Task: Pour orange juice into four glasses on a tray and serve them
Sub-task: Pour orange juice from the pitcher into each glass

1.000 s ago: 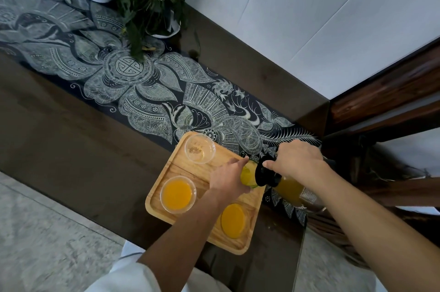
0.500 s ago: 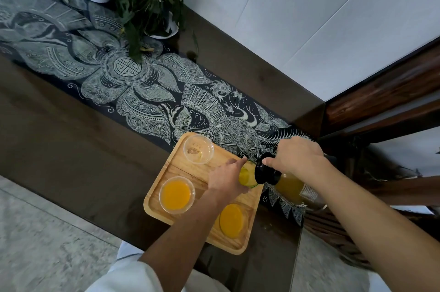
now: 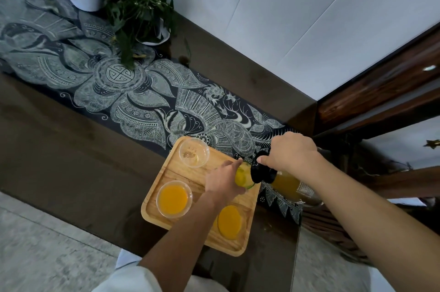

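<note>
Juice [image 3: 284, 181] is running from the bottle [image 3: 263, 170] into the third glass [image 3: 242, 175], at the tray's [image 3: 171, 172] far right corner. The right hand [image 3: 289, 151] is curling round the bottle's neck and tilting it low, its mouth just over the rim, probably to avoid splashing. The left hand [image 3: 222, 183] is wrapping its fingers round that glass, seemingly steadying it. A full glass [image 3: 173, 198] is standing at the near left corner, another full glass [image 3: 229, 221] at the near right. The empty glass [image 3: 194, 153] is waiting at the far left. The tray is lying by the surface's [image 3: 59, 148] near edge, close to its right end, its far corner overlapping a patterned runner [image 3: 142, 105]. Potted plants [image 3: 140, 5] are standing at the far left beside a white wall [image 3: 285, 5]. Grey floor [image 3: 35, 244] is showing below.
</note>
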Action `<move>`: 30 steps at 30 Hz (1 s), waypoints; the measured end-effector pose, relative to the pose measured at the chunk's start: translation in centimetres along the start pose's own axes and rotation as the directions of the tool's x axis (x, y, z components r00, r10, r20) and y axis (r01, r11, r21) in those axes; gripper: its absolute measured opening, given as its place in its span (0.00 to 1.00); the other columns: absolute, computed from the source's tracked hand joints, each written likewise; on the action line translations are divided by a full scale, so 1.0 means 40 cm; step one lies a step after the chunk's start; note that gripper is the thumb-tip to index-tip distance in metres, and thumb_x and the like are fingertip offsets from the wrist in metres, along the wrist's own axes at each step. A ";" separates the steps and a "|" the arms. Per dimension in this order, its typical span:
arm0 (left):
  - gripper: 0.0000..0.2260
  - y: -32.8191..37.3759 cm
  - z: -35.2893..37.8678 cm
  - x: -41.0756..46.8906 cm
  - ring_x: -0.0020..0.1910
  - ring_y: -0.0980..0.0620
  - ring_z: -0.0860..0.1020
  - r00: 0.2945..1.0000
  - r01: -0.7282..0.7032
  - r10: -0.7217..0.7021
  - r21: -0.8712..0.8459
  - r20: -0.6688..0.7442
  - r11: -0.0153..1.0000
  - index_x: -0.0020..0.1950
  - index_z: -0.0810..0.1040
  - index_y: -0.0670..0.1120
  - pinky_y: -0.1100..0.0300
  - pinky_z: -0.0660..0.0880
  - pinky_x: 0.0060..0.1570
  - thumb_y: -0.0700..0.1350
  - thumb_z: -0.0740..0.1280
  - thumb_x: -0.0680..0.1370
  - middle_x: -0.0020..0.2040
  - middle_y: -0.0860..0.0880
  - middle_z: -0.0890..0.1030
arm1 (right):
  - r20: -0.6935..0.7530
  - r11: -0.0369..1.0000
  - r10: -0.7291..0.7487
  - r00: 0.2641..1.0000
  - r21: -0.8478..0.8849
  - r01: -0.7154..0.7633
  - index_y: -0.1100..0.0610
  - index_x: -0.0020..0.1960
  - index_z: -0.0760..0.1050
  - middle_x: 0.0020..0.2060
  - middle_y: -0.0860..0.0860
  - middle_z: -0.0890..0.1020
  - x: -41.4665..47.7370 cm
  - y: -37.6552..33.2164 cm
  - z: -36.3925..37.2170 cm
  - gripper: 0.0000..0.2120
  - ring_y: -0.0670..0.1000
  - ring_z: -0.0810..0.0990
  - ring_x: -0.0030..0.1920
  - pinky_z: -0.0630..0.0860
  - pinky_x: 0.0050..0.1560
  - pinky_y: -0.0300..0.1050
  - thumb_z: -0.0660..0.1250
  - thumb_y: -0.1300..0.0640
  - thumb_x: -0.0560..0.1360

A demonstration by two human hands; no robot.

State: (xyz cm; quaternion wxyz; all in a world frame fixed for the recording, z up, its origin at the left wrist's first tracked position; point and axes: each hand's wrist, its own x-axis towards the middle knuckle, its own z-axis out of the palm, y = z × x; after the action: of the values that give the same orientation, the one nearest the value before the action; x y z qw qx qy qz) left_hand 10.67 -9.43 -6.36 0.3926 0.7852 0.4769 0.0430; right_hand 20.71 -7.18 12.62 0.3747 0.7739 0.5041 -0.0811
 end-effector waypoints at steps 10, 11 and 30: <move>0.42 0.002 -0.005 -0.001 0.58 0.47 0.81 1.000 0.006 -0.007 0.011 0.003 1.000 0.79 0.60 0.59 0.52 0.79 0.49 0.54 0.78 0.70 0.71 0.54 0.74 | -0.014 1.000 -0.011 1.000 -0.006 0.011 0.53 0.60 0.78 0.57 0.53 0.80 -0.012 0.008 -0.016 0.27 0.57 0.79 0.58 0.72 0.45 0.49 0.63 0.32 0.77; 0.42 0.002 -0.005 -0.001 0.58 0.47 0.80 1.000 0.007 -0.007 0.011 0.000 1.000 0.79 0.61 0.59 0.52 0.79 0.49 0.54 0.78 0.70 0.70 0.54 0.74 | -0.014 1.000 -0.015 1.000 -0.011 0.014 0.53 0.60 0.78 0.57 0.53 0.80 -0.012 0.008 -0.018 0.27 0.58 0.79 0.58 0.72 0.45 0.49 0.63 0.32 0.77; 0.43 -0.004 -0.006 -0.006 0.59 0.46 0.80 1.000 0.003 -0.003 0.008 -0.016 1.000 0.80 0.60 0.59 0.50 0.81 0.51 0.56 0.79 0.69 0.71 0.54 0.74 | -0.042 0.993 -0.064 0.997 -0.099 0.060 0.53 0.62 0.78 0.59 0.53 0.80 0.002 -0.013 -0.003 0.25 0.57 0.79 0.59 0.71 0.47 0.49 0.64 0.33 0.77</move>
State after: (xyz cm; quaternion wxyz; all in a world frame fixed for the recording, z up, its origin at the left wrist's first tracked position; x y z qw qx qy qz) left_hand 10.33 -9.45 -6.22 0.3858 0.7858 0.4812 0.0467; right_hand 20.28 -6.94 12.40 0.3981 0.7403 0.5394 -0.0505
